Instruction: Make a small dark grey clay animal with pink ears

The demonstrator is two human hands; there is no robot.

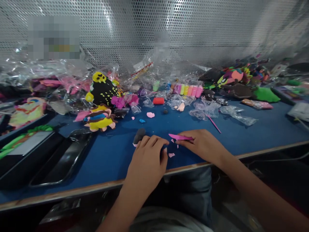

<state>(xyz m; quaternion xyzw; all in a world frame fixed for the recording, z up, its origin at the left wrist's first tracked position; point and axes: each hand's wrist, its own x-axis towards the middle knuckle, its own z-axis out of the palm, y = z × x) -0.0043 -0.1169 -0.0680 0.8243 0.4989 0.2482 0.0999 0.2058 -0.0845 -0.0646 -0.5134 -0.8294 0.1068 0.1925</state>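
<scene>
My left hand [151, 154] curls over a dark grey clay piece [140, 135] near the table's front edge. A little pale pink clay shows at its lower edge, and the rest lies hidden under my fingers. My right hand [201, 144] pinches a pink plastic clay knife [178, 137], its blade pointing left toward my left hand. Small pink clay scraps [171, 155] lie on the blue table between both hands. Farther back are a flat pink clay piece [150, 114], a blue clay bit [142, 120] and a small dark clay ball [165, 111].
Colourful clay figures [100, 117] stand at the left beside a black tray [64, 158]. Clay sticks [188, 90] in several colours, clear plastic bags [205, 108] and a thin purple tool [214, 124] lie farther back. A perforated metal panel [135, 32] rises behind the table.
</scene>
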